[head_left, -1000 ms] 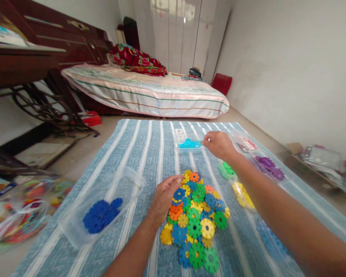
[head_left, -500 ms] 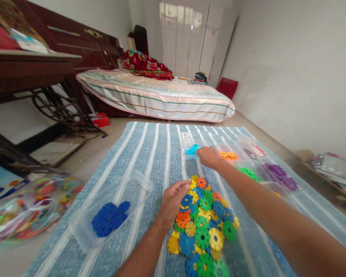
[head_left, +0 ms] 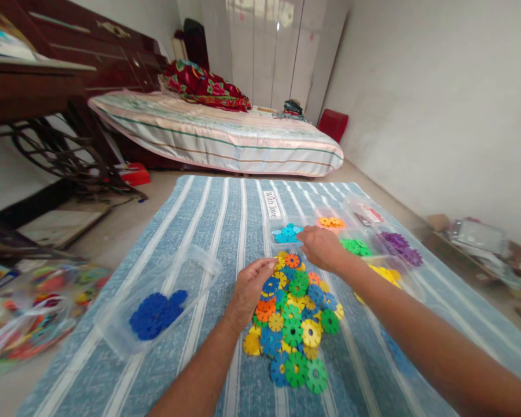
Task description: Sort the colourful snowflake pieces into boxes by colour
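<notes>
A pile of mixed flower-shaped plastic discs, in yellow, green, blue and orange, lies on the striped cloth. At the pile's upper left edge is my left hand, its fingers pressed together beside the yellow discs; whatever is in the pinch is hidden. My right hand hovers above the far end of the pile with curled fingers, just right of a clear box of light-blue discs. I cannot make out anything in its fingertips.
A clear box with dark-blue discs stands at left. Past my right arm are boxes with orange discs, green discs, purple discs and yellow discs. A bed stands beyond the cloth.
My right hand has drawn back from the light-blue box toward the pile, uncovering more light-blue discs. My left hand stays by the pile's edge. The view has shifted slightly.
</notes>
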Motion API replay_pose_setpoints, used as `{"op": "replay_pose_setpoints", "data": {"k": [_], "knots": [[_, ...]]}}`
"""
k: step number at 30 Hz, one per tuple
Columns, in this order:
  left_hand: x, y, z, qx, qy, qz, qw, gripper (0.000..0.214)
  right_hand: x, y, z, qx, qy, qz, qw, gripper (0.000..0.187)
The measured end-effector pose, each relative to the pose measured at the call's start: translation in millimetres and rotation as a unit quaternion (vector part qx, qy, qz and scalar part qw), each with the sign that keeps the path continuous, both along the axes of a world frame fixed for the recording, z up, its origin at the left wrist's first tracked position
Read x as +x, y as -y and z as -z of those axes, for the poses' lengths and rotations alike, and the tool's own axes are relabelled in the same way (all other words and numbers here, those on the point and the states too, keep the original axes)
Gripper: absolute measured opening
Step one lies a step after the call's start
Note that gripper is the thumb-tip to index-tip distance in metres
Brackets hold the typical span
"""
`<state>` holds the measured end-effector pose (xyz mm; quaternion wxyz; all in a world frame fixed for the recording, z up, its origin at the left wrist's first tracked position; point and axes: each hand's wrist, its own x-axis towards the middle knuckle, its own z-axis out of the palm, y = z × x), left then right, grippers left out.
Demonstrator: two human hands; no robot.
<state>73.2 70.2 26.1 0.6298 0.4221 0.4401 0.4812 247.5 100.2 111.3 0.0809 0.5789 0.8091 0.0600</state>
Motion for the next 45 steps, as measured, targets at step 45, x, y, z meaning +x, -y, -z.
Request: {"op": "replay_pose_setpoints", "data": {"k": [45], "knots": [[-3,-2,7.6,0.024,-0.018,0.010,1.000,0.038,33,84,58.3,0.202,-0.325,0.105,0.918,0.029]]}}
